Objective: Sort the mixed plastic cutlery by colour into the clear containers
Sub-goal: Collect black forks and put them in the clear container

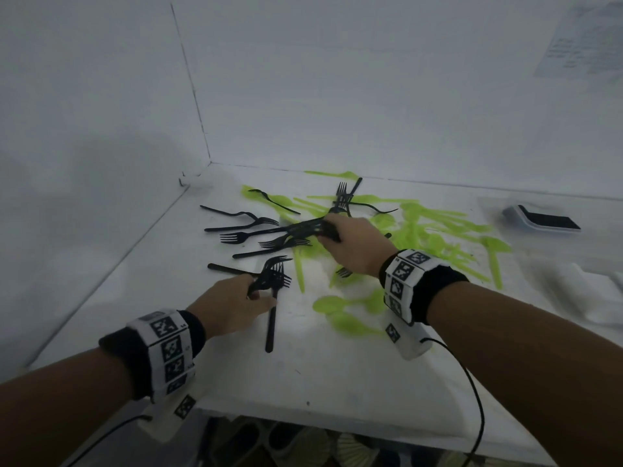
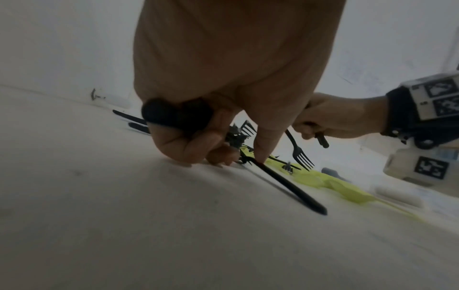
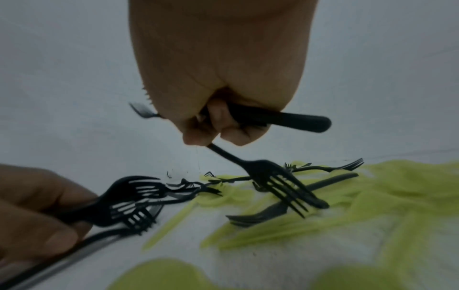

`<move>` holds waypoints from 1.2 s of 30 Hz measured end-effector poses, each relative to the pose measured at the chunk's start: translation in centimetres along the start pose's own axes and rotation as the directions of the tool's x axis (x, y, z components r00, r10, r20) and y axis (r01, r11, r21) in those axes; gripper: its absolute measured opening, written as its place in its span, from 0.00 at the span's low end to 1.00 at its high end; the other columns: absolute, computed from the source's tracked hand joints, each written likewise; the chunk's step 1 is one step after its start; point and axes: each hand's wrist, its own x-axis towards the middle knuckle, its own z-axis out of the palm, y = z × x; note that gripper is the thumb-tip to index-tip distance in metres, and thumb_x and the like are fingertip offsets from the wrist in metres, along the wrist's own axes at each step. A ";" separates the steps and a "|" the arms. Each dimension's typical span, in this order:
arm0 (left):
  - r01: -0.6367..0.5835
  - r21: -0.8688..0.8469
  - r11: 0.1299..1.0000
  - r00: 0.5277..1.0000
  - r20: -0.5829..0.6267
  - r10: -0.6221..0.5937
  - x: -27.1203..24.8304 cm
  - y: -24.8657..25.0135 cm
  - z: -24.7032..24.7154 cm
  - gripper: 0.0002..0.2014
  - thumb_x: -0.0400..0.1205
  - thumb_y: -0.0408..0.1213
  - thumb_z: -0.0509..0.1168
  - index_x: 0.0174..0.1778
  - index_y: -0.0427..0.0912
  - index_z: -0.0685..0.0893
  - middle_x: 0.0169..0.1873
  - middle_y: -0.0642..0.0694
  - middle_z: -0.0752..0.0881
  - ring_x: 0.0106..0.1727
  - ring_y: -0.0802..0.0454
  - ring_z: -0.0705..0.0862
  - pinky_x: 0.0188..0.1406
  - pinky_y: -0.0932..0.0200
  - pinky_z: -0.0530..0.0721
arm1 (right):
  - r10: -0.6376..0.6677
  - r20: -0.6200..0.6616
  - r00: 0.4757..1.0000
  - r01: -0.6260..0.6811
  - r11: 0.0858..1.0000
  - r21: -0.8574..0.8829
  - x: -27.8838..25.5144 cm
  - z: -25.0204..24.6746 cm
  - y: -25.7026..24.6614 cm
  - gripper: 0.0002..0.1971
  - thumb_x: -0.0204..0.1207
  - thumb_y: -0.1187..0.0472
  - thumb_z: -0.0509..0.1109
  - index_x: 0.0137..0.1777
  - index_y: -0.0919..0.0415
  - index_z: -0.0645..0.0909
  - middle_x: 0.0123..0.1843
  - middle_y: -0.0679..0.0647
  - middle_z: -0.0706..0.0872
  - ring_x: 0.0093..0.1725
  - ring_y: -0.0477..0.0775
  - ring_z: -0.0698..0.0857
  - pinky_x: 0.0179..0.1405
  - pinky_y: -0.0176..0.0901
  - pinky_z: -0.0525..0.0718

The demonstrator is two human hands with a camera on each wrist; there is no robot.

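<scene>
Black plastic forks (image 1: 242, 224) and lime green spoons and knives (image 1: 438, 230) lie mixed on the white table (image 1: 303, 382). My left hand (image 1: 232, 305) grips a bunch of black forks (image 1: 273, 274), tines up, and its thumb (image 2: 263, 145) presses one more fork's handle (image 2: 288, 184) on the table. My right hand (image 1: 354, 244) holds several black forks (image 1: 303, 230) in its fist over the pile; a handle (image 3: 305, 121) sticks out of the fist and one fork (image 3: 278, 182) hangs tines down. A clear container (image 1: 539, 220) with a dark lid stands at the far right.
White walls close the table at the left and back, meeting in a corner (image 1: 209, 160). White cloth or paper (image 1: 580, 291) lies at the right edge. Cables (image 1: 472, 382) run from both wrist units. Green spoons (image 1: 344, 311) lie just below my right wrist.
</scene>
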 end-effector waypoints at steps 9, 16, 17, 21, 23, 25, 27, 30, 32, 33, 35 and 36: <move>-0.108 0.086 0.990 0.994 0.041 0.105 0.5 1.9 0.5 0.14 0.82 0.50 0.72 0.42 0.45 0.77 0.36 0.51 0.82 0.36 0.55 0.79 0.34 0.60 0.73 | 0.173 -0.161 0.972 -0.107 0.930 0.352 0.2 -1.7 -0.9 0.16 0.85 0.46 0.66 0.50 0.60 0.80 0.42 0.53 0.90 0.42 0.56 0.87 0.44 0.51 0.83; -0.188 0.036 0.982 0.982 0.044 0.186 -0.3 2.0 0.1 0.09 0.86 0.43 0.62 0.43 0.45 0.73 0.32 0.48 0.80 0.30 0.55 0.74 0.29 0.60 0.71 | 0.193 0.009 0.981 -0.193 0.981 -0.018 -1.0 -0.1 3.9 0.16 0.88 0.57 0.60 0.73 0.55 0.65 0.43 0.57 0.89 0.41 0.64 0.88 0.46 0.60 0.88; -0.213 0.044 0.976 0.977 0.028 0.212 -0.4 1.8 -0.1 0.10 0.86 0.43 0.62 0.42 0.45 0.72 0.30 0.49 0.78 0.28 0.56 0.72 0.27 0.62 0.69 | 0.216 0.030 0.976 -0.214 0.974 -0.068 -1.0 -0.1 4.4 0.14 0.88 0.56 0.60 0.71 0.55 0.68 0.46 0.57 0.90 0.44 0.63 0.88 0.48 0.60 0.88; -0.303 0.076 0.950 0.952 -0.008 0.305 -0.4 0.8 -1.1 0.11 0.86 0.40 0.61 0.39 0.44 0.71 0.24 0.49 0.76 0.23 0.57 0.69 0.26 0.59 0.68 | 0.252 0.069 0.965 -0.236 0.954 -0.186 -0.7 -0.4 5.3 0.05 0.86 0.61 0.59 0.58 0.60 0.69 0.41 0.57 0.83 0.42 0.64 0.82 0.34 0.51 0.77; -0.335 0.131 0.933 0.940 -0.020 0.340 -0.3 0.2 -1.4 0.11 0.87 0.40 0.58 0.38 0.46 0.69 0.24 0.46 0.76 0.23 0.55 0.68 0.27 0.55 0.69 | 0.247 0.056 0.967 -0.230 0.949 -0.217 -0.7 -0.5 5.3 0.04 0.86 0.62 0.58 0.56 0.58 0.66 0.38 0.55 0.79 0.39 0.63 0.79 0.30 0.49 0.69; -0.348 0.184 0.919 0.933 -0.032 0.359 -0.1 -0.2 -1.6 0.11 0.89 0.41 0.56 0.39 0.48 0.68 0.26 0.46 0.77 0.24 0.54 0.70 0.28 0.53 0.70 | 0.230 0.079 0.970 -0.201 0.940 -0.277 -0.5 -0.4 5.1 0.06 0.86 0.59 0.57 0.59 0.56 0.70 0.46 0.56 0.82 0.44 0.63 0.82 0.35 0.49 0.74; -0.353 0.204 0.913 0.929 -0.036 0.368 0.1 -0.6 -1.6 0.11 0.89 0.42 0.55 0.40 0.50 0.68 0.26 0.46 0.77 0.26 0.52 0.71 0.29 0.52 0.71 | 0.225 0.145 0.963 -0.155 0.912 -0.381 -0.3 -0.2 5.1 0.11 0.85 0.55 0.58 0.63 0.53 0.76 0.52 0.53 0.79 0.51 0.62 0.83 0.42 0.49 0.77; -0.364 0.294 0.884 0.924 -0.007 0.383 0.4 -1.3 -1.6 0.08 0.88 0.42 0.58 0.43 0.53 0.69 0.27 0.47 0.78 0.26 0.52 0.73 0.28 0.55 0.71 | 0.240 0.198 0.950 -0.109 0.853 -0.511 -0.2 0.2 5.3 0.12 0.84 0.53 0.61 0.59 0.52 0.84 0.51 0.52 0.74 0.44 0.59 0.81 0.36 0.46 0.74; -0.374 0.378 0.847 0.917 0.016 0.398 0.7 -1.8 -1.6 0.03 0.87 0.43 0.59 0.51 0.55 0.71 0.29 0.49 0.79 0.28 0.52 0.77 0.29 0.57 0.72 | 0.242 0.174 0.955 -0.115 0.838 -0.534 -0.1 0.1 5.5 0.11 0.85 0.54 0.63 0.59 0.53 0.85 0.50 0.51 0.71 0.42 0.58 0.79 0.35 0.46 0.74; -0.377 0.404 0.834 0.915 0.022 0.403 0.9 -2.0 -1.6 0.03 0.88 0.45 0.59 0.56 0.56 0.73 0.31 0.50 0.80 0.30 0.52 0.79 0.30 0.58 0.73 | 0.231 0.159 0.960 -0.113 0.838 -0.534 -0.1 0.1 5.5 0.10 0.85 0.53 0.64 0.60 0.52 0.85 0.50 0.51 0.70 0.42 0.59 0.80 0.35 0.47 0.74; -0.376 0.432 0.820 0.914 0.027 0.405 1.3 -2.3 -1.5 0.10 0.89 0.47 0.59 0.65 0.55 0.73 0.35 0.53 0.82 0.36 0.54 0.81 0.35 0.57 0.77 | 0.197 0.132 0.971 -0.111 0.868 -0.484 0.2 -0.1 5.3 0.11 0.85 0.50 0.67 0.62 0.52 0.84 0.52 0.51 0.70 0.45 0.61 0.82 0.37 0.48 0.76; -0.380 0.440 0.814 0.911 0.023 0.413 1.6 -2.4 -1.5 0.11 0.89 0.47 0.59 0.67 0.54 0.73 0.37 0.53 0.82 0.38 0.55 0.82 0.37 0.57 0.78 | 0.181 0.109 0.977 -0.117 0.894 -0.433 0.3 -0.3 5.2 0.12 0.85 0.49 0.67 0.63 0.52 0.82 0.54 0.52 0.71 0.47 0.61 0.82 0.38 0.48 0.77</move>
